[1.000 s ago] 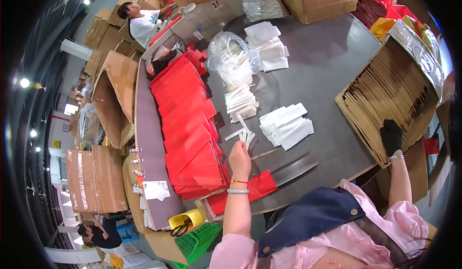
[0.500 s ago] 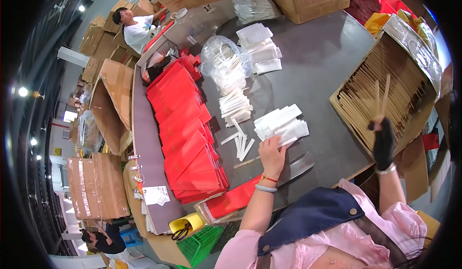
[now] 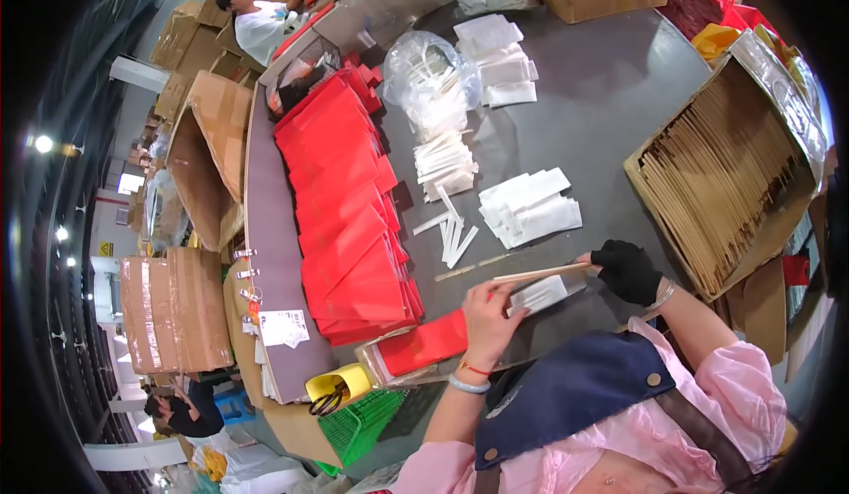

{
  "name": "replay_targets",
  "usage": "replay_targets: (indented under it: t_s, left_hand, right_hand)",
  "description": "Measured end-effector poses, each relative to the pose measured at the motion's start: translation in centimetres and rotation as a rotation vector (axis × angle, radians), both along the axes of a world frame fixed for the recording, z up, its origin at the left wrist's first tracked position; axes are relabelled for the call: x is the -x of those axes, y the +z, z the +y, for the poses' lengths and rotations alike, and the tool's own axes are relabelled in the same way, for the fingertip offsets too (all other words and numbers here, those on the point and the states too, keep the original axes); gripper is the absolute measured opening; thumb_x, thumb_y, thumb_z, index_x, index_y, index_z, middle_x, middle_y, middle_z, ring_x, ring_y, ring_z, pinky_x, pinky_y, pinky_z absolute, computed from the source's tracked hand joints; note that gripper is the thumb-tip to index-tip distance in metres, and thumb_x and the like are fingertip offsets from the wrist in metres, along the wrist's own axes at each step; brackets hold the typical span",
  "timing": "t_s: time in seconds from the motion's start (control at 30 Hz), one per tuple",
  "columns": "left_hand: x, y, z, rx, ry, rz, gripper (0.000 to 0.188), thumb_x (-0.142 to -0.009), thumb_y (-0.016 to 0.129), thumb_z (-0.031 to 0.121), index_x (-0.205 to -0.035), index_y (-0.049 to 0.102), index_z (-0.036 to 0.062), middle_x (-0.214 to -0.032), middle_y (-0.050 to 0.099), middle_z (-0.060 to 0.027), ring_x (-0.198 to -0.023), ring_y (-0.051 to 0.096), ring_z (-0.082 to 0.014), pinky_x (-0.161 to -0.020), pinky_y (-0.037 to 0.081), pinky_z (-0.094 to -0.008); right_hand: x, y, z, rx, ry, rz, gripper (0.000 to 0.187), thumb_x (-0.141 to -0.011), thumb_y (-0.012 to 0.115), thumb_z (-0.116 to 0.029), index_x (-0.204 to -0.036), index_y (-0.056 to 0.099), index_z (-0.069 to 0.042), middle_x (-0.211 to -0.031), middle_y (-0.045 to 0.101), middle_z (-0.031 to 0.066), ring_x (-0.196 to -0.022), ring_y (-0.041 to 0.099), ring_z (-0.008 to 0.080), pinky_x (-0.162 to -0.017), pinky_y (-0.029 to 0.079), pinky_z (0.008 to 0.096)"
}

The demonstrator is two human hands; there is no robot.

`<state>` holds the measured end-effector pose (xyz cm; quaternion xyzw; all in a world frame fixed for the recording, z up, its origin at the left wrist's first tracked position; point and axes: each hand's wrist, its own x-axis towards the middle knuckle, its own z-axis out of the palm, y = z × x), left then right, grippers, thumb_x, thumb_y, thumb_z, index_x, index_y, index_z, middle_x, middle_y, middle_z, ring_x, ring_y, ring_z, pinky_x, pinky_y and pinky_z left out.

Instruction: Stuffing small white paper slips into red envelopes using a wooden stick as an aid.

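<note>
My right hand, in a black fingerless glove, grips one end of thin wooden sticks that lie level above the table edge. The far end of the sticks reaches the fingertips of my left hand. My left fingers and thumb are closed on the end of a white packet, just below the sticks. Under it a clear plastic sleeve shows in part. A red packet lies left of my left hand. Beyond my hands is a pile of white packets.
An open carton of wooden sticks stands at the right. Overlapping red packets fill the left side. Loose white strips, a clear bag and more white packets lie beyond. A yellow container sits at the front left.
My right hand has come from the carton to the table edge with the sticks. My left hand has drawn back from the white pile, with a white packet now at its fingers.
</note>
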<state>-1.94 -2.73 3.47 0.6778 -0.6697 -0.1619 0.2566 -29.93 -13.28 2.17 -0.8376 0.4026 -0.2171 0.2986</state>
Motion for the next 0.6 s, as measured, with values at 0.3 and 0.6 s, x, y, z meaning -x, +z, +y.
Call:
replay_targets:
  t_s: [0.3, 0.6]
  left_hand:
    - [0.1, -0.5, 1.6, -0.044, -0.036, -0.082, 0.073, -0.057, 0.087, 0.028, -0.122, 0.059, 0.0056, -0.12, 0.056, -0.01, -0.114, 0.048, -0.035, -0.099, 0.038, -0.0462]
    - [0.9, -2.2, -0.2, -0.053, -0.095, -0.055, 0.074, -0.059, 0.083, 0.013, -0.127, 0.056, 0.0063, -0.12, 0.054, -0.0112, -0.111, 0.049, -0.0346, -0.095, 0.041, -0.0463]
  right_hand:
    - [-3.6, -1.3, -0.2, 0.232, 0.243, 0.094, 0.015, -0.078, 0.071, -0.018, -0.093, 0.072, -0.018, -0.074, 0.059, 0.0123, -0.068, 0.059, 0.0314, -0.06, 0.047, 0.042]
    - [-10.7, -4.7, 4.3, -0.32, 0.2, -0.396, 0.051, -0.071, 0.074, -0.012, -0.12, 0.058, -0.008, -0.106, 0.06, 0.0172, -0.097, 0.06, 0.0337, -0.082, 0.05, 0.0385]
